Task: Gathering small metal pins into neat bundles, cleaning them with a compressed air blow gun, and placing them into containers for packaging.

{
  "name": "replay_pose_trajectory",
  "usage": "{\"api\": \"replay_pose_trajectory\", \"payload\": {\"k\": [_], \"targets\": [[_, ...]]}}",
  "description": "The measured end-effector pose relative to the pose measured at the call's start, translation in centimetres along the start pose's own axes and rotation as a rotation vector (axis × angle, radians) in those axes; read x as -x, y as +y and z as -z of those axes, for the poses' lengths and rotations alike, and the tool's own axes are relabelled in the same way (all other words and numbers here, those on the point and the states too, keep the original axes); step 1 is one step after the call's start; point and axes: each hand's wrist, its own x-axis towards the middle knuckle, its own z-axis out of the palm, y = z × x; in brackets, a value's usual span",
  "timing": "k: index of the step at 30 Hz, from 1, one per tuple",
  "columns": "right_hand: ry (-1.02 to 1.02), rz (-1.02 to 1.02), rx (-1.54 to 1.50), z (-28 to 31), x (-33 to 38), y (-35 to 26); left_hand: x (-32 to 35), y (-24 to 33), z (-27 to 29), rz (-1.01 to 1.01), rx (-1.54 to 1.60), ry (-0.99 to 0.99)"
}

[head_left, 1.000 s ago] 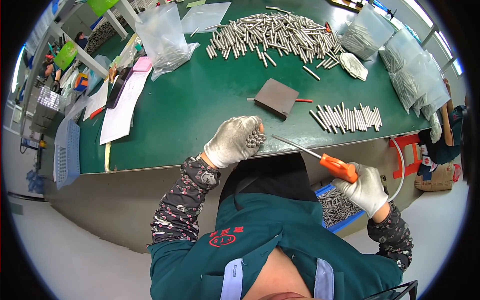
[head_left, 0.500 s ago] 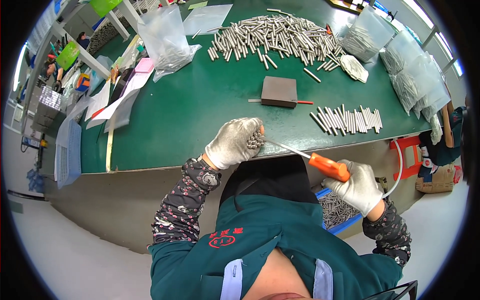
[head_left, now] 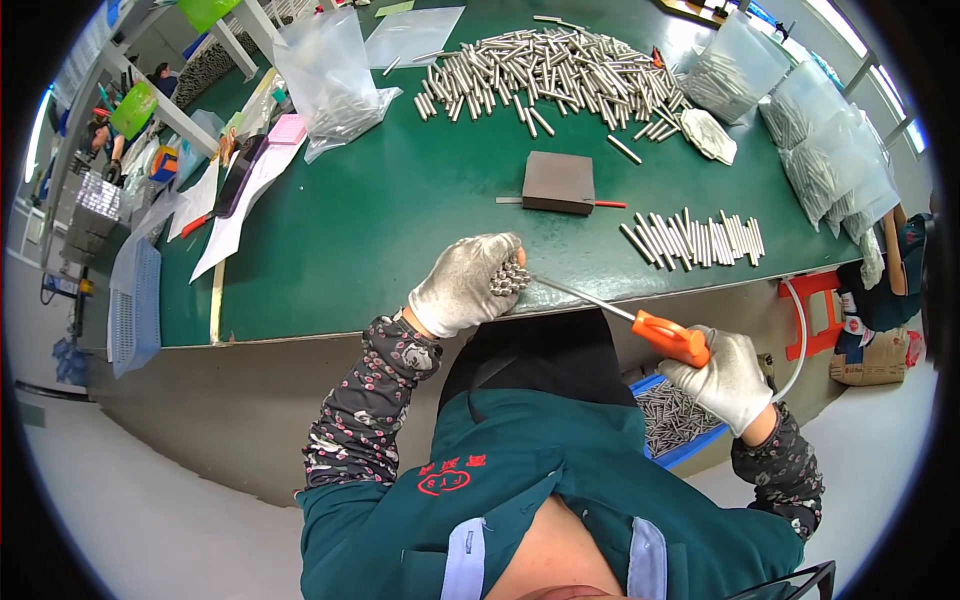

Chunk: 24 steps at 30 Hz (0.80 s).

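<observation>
My left hand (head_left: 464, 283), in a whitish work glove, is closed around a bundle of metal pins (head_left: 508, 280) at the table's front edge, their ends facing right. An orange air blow gun (head_left: 668, 338) is gripped in my gloved right hand (head_left: 728, 378), over the edge of the table. Its long thin nozzle points up-left, with the tip close to the pin ends. A pale hose trails from behind that hand. On the green table (head_left: 400, 220), a row of pins (head_left: 695, 240) lies to the right, near a brown block (head_left: 558, 182) with a thin strip under it.
A large heap of metal pins (head_left: 560, 75) covers the table's far middle. Bags of pins (head_left: 815, 160) stand at the right, another bag (head_left: 335, 90) at the far left. Papers and a dark phone-like object (head_left: 240, 175) lie left. Below the table is a blue bin of pins (head_left: 680, 415).
My right hand and the air blow gun have drawn slightly right and down, away from the pin ends. The papers on the left have shifted. My left hand barely moved.
</observation>
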Motion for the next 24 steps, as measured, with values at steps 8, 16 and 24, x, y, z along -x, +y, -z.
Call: {"api": "replay_pose_trajectory", "payload": {"k": [8,16,24], "targets": [[0.008,0.089,0.008,-0.7,0.2,0.2,0.0,0.2,0.1,-0.049,-0.007,0.022],[-0.011,0.022,-0.082,-0.5,-0.9,0.1,0.0,0.2,0.0,-0.006,0.004,-0.007],[-0.133,0.008,-0.367,0.1,-1.7,4.1,-0.2,0.1,-0.3,-0.104,-0.082,0.061]]}}
